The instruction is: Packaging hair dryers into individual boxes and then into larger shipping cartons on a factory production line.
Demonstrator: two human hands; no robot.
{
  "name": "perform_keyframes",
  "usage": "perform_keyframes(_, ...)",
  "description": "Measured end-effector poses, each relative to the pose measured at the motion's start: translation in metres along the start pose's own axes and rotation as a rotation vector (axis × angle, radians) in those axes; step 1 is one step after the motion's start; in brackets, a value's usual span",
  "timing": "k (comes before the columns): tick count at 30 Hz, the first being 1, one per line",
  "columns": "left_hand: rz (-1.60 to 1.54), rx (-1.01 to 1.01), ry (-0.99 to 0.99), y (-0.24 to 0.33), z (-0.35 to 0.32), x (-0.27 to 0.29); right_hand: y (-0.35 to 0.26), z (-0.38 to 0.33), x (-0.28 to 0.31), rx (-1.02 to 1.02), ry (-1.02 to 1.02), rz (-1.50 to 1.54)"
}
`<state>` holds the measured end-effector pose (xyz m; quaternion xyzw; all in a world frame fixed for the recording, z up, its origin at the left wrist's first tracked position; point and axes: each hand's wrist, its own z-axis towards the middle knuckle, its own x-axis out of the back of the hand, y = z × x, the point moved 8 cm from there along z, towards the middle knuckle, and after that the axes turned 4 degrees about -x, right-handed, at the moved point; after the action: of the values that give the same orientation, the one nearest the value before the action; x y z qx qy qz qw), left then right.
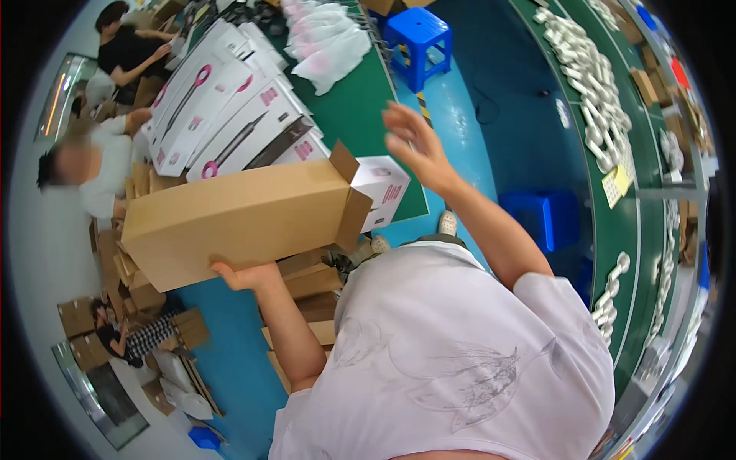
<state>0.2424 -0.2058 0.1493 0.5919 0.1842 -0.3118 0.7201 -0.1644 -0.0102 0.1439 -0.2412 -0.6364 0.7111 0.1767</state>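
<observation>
A long brown cardboard box [238, 218] lies tilted across my front, its end flaps spread at the right. Out of that end pokes a white printed box [381, 190], the rest of it hidden inside. My left hand [244, 276] grips the cardboard box at its near lower edge; the thumb shows, the other fingers are mostly hidden. Off the flapped end, my right hand [418, 146] is raised and open, fingers apart and a little blurred, touching nothing. Just beyond the cardboard box, several white printed boxes [222, 103] lie fanned in a stack on the green table [337, 107].
White plastic-wrapped items [326, 42] lie at the table's far end. A blue stool [418, 38] stands beyond my right hand, and a blue bin [540, 218] is at the right. White parts [590, 84] cover the right bench. Co-workers [92, 172] sit at the left near folded cartons.
</observation>
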Motion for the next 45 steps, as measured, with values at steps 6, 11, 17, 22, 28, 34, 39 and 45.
perform_keyframes(6,-0.020,-0.082,0.190,0.029,0.000,0.006,0.073,-0.056,-0.049,-0.323,-0.269,0.414)
perform_keyframes(11,-0.074,-0.113,0.198,0.039,-0.022,0.044,0.069,-0.057,-0.080,-0.384,-0.382,0.275)
perform_keyframes(17,-0.116,-0.186,0.435,0.079,-0.047,0.101,0.049,-0.061,-0.101,-0.460,-0.397,0.139)
perform_keyframes(22,0.062,-0.328,0.662,0.132,-0.074,0.142,0.050,-0.065,-0.097,-0.493,-0.411,0.141)
perform_keyframes(28,0.049,-0.426,0.798,0.186,-0.097,0.184,0.055,-0.063,-0.091,-0.476,-0.447,0.122)
perform_keyframes(34,0.011,-0.471,0.791,0.225,-0.099,0.212,0.045,-0.050,-0.088,-0.471,-0.508,0.156)
perform_keyframes(39,-0.041,-0.622,0.828,0.266,-0.114,0.270,0.037,-0.033,-0.058,-0.408,-0.482,0.124)
perform_keyframes(45,-0.378,-0.943,1.002,0.396,-0.240,0.417,-0.016,0.022,0.014,-0.357,-0.430,0.154)
